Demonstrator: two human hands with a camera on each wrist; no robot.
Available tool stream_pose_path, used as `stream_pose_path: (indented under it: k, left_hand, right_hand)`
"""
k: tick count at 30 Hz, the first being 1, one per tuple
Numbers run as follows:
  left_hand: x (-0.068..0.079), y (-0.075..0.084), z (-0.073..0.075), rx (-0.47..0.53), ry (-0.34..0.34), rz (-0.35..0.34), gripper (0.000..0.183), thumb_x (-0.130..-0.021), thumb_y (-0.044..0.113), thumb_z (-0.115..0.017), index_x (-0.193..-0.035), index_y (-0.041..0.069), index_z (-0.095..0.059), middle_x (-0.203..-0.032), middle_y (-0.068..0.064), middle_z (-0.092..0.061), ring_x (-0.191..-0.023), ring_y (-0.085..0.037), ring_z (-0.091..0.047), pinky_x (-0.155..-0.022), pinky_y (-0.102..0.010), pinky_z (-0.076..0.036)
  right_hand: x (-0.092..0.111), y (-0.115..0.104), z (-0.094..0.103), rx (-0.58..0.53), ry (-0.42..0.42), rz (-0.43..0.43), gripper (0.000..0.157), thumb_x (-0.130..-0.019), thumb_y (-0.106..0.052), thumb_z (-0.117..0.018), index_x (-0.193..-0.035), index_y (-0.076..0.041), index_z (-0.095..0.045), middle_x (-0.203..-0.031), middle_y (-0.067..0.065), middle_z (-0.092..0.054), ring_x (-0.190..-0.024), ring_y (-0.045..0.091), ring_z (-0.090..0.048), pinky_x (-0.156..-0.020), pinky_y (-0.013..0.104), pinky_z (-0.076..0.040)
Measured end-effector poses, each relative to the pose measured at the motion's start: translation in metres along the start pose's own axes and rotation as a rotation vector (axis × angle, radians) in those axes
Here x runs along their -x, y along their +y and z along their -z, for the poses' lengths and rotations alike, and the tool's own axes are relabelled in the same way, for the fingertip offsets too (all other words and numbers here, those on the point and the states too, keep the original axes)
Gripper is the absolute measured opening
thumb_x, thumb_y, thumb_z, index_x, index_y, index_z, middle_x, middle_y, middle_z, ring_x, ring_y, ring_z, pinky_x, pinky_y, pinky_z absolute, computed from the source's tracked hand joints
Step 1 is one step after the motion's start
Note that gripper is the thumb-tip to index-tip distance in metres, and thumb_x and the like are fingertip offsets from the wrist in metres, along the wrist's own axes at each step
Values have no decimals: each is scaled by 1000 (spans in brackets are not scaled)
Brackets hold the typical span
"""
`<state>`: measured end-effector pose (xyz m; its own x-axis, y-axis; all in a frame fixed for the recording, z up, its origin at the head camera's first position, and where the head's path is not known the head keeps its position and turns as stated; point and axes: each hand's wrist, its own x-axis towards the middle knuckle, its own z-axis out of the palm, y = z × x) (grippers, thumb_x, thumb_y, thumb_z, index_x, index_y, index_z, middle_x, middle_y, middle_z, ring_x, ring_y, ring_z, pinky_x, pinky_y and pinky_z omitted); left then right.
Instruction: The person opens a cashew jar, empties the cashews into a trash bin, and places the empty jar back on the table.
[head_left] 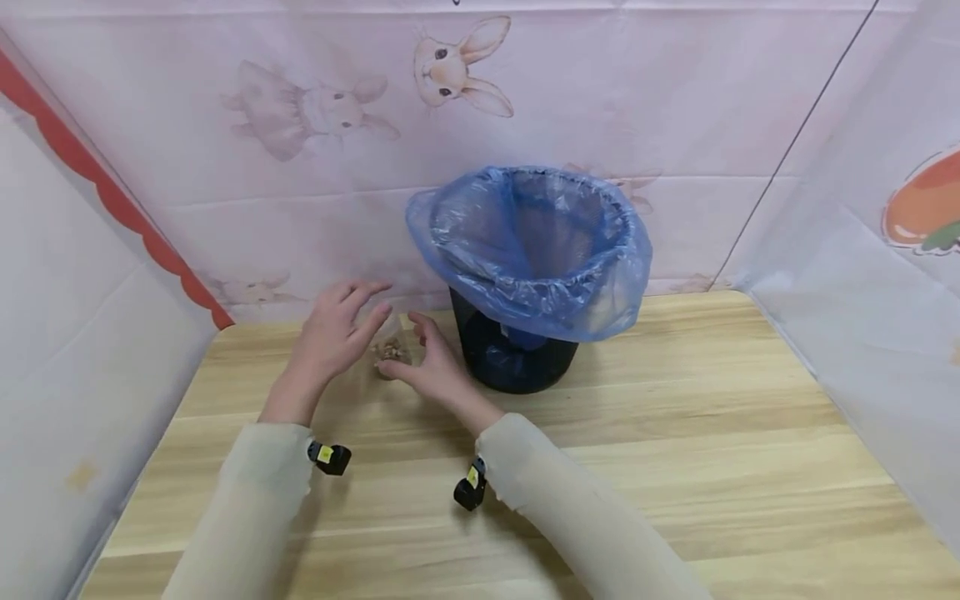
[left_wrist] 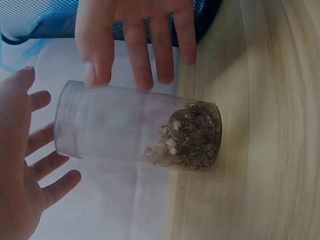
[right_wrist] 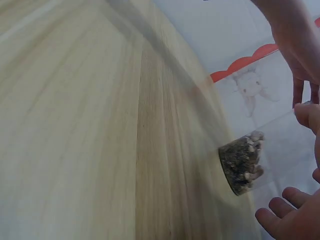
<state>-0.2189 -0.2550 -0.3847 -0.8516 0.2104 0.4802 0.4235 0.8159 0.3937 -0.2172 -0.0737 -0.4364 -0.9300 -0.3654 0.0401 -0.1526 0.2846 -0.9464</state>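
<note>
Left wrist view, and there's the clear jar (left_wrist: 115, 125), upright between the two hands, its base on the surface (head_left: 675, 433). Down at the bottom sit brown crumbly bits (left_wrist: 197, 135) with paler pieces on top, the upper part all see-through wall.

Now the hands! The right hand (head_left: 438, 372) is spread alongside the jar, thumb apart from the fingers, a shape that seems meant to fit round the side; whether a fingertip is touching, these views can't settle. The left hand (head_left: 333, 333) is up by the jar's top, fingers spread, pinching nothing; contact there is hard to call too. With neither hand visibly gripping, the jar's weight looks to be on the surface, its flat base probably keeping it steady.

Just to the right hand's outer side stands the black bin (head_left: 517, 371), lined with a blue bag (head_left: 465, 271). That bag is folded out over the rim, likely so it won't slip inside and the mouth gapes wide. Beyond both hands, a pink backdrop (head_left: 585, 83) printed with rabbits; back at the wrists, pale sleeves (head_left: 247, 500).
</note>
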Motion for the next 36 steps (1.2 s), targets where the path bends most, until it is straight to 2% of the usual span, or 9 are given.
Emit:
stream_pose_path:
  k: [6,11,17,22,29,36]
  left_hand:
    - [-6,3,-9,4,-56,-11,45,-100,45,-57,-138,21,-59,-130,-9,-60,-125,-36,-51,-102,-58,-41]
    - [-7,6,-18,3,-66,-43,45,-98,42,-61,-137,20,-60,-125,-8,-61,-119,-34,-54,-96,-55,-44]
    - [-4,6,-23,-11,-32,-72,39,-96,33,-67,-132,19,-64,-117,-9,-64,-111,-34,-55,-90,-53,-46]
    - [-4,4,-24,-16,-15,-86,35,-97,32,-65,-127,15,-67,-115,-9,-65,-112,-34,-55,-93,-52,-44]
    - [-2,7,-21,4,-8,-77,32,-98,33,-65,-124,16,-69,-117,-7,-64,-114,-33,-53,-94,-50,-43]
    - [6,17,-11,27,35,-118,31,-99,34,-62,-125,18,-68,-118,-4,-65,-114,-30,-54,-95,-49,-44]
  right_hand:
    - [-13,7,-8,-5,16,-27,91,-81,-33,-83,-155,-26,-30,-157,10,-39,-142,29,-40,-110,48,-40]
    - [-19,16,-13,-24,71,-19,87,-79,-28,-86,-150,-27,-37,-153,9,-45,-139,29,-44,-110,45,-41]
    - [-23,23,-22,-85,76,56,76,-77,-15,-87,-141,-19,-46,-131,3,-59,-121,24,-58,-101,38,-49]
    - [-26,22,-25,-59,38,73,77,-81,-12,-83,-147,-14,-43,-116,4,-65,-105,22,-62,-88,32,-53]
    - [-22,17,-25,-71,12,85,72,-84,-16,-81,-146,-13,-43,-122,6,-65,-115,25,-61,-96,34,-51]
    - [-5,13,-19,-129,-16,137,68,-85,-19,-81,-142,-21,-45,-127,4,-63,-119,25,-59,-100,38,-49]
